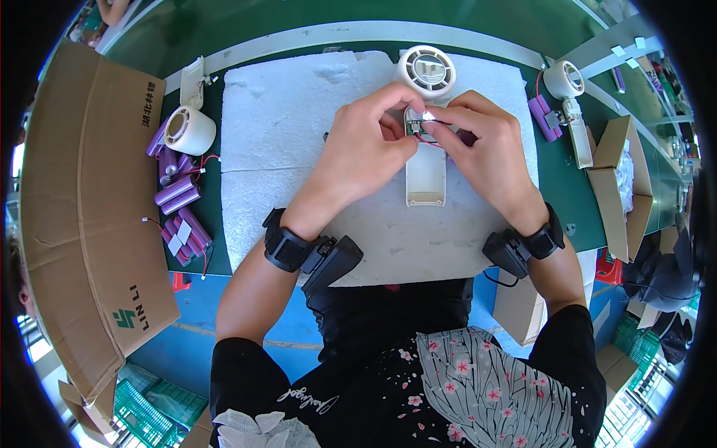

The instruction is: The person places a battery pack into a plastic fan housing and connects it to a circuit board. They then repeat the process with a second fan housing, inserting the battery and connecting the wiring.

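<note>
Green worktop (299, 19) shows around a pale foam sheet (272, 224), with a tall cardboard box (89, 216) at the left and purple batteries (179, 193) lying in loose piles between box and foam. On the foam, nearly straight ahead of the person, lies a cream hand fan (426, 175), its round caged head pointing away and its open, hollow handle running back toward the body, so its long axis is close to square with the foam's near edge. Both hands meet over the upper part of that handle, just below the head, where a small circuit board (415, 127) shows between the fingertips. The left hand (370, 138) comes from the left, thumb and forefinger apart at the handle's left side; whether they grip it is hard to tell. The right hand (485, 142) comes across from the right, its thumb and forefinger pinched together on a small bright piece (428, 116) above the board, with a thin red wire (427, 142) just below. Neither hand is clearly nearer; most of the handle extends from the fingers toward the person.
</note>
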Demonstrator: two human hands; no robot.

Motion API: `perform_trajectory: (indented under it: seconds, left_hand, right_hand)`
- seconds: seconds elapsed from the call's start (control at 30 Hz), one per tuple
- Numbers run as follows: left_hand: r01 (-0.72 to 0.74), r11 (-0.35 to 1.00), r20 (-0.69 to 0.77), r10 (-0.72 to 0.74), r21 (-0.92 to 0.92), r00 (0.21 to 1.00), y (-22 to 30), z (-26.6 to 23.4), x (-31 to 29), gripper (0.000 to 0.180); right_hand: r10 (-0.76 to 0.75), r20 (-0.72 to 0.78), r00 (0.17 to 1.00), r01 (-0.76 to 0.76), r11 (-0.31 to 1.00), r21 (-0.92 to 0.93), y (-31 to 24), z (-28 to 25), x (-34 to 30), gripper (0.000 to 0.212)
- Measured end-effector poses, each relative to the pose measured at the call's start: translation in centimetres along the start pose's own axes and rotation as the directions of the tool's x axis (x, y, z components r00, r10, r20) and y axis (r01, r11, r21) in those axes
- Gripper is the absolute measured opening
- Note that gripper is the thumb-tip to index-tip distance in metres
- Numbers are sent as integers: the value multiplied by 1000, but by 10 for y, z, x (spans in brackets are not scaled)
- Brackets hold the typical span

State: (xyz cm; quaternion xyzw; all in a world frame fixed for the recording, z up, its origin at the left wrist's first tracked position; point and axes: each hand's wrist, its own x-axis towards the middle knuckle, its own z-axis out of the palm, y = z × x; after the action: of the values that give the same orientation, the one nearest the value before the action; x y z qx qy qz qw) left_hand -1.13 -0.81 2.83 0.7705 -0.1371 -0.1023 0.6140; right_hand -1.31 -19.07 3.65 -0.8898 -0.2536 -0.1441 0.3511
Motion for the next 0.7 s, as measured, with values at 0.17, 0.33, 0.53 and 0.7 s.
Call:
perform_trajectory:
  seconds: [0.17, 0.33, 0.53, 0.7]
  left_hand:
    - [-51, 994, -31, 54, 98, 998, -5, -1, 2, 27]
    - [-64, 993, -23, 66, 102, 998, -4, -1, 3, 29]
    - [-14, 995, 49, 9, 94, 999, 3, -3, 0, 29]
    - [-54, 997, 35, 52, 61, 998, -3, -5, 2, 30]
  right_hand:
    - [201, 57, 978, -207, 972, 115, -5, -2, 6, 14]
    - [362, 260, 895, -413, 892, 182, -4, -8, 9, 16]
    - [319, 444, 837, -458, 852, 252, 1, -18, 10, 21]
    - [152, 553, 819, -376, 871, 317, 5, -34, 11, 40]
